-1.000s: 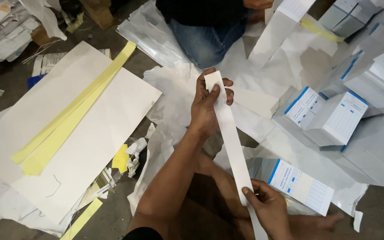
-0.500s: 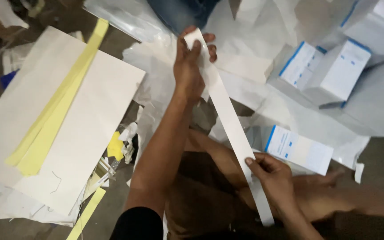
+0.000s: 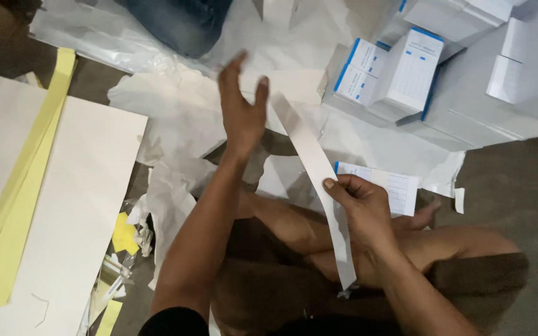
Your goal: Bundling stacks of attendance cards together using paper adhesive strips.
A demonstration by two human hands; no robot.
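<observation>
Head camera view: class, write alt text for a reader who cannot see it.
The right hand pinches a long white paper strip, while the left hand is open above it, off the strip. White and blue boxes lie beyond on the floor, and large white sheets with yellow strips lie left.

The paper strip (image 3: 309,155) looks smooth and faintly glossy; beside it, the boxes (image 3: 388,74) are matt card, the crumpled wrapping (image 3: 169,102) thin shiny plastic.

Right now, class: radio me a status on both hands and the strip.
Left hand open, off strip. Right hand pinching white paper strip. Nothing blocking.
</observation>
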